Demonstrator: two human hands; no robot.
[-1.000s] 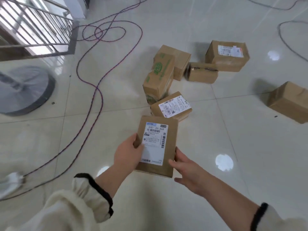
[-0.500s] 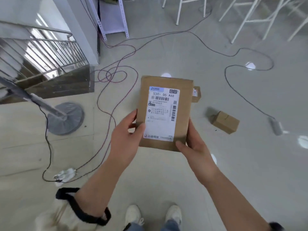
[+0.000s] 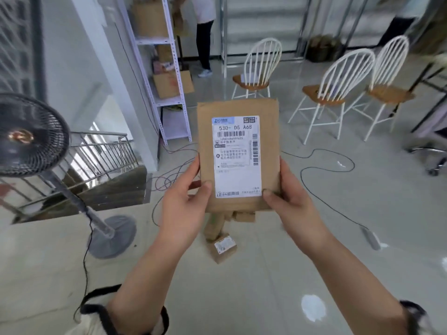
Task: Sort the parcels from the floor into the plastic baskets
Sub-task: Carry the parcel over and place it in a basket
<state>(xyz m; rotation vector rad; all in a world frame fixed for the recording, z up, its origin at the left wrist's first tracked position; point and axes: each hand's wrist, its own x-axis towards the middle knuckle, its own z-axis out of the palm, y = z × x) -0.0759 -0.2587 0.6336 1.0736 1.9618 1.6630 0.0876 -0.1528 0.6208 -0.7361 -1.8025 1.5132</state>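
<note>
— Where's the parcel (image 3: 238, 153)?
— Centre frame, label facing the camera. The left hand (image 3: 183, 204) and right hand (image 3: 290, 204) pinch its lower corners.
— Tip?
— Read the code first, then look for the matching basket. None shows here.

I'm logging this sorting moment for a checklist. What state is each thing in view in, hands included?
Held parcel: in the air, upright, label facing the person.
Left hand: grips the parcel's left edge.
Right hand: grips its lower right edge.
Small parcel: lying on the floor.
Fan: standing upright; running or not, cannot tell.
Chairs: upright.
</note>
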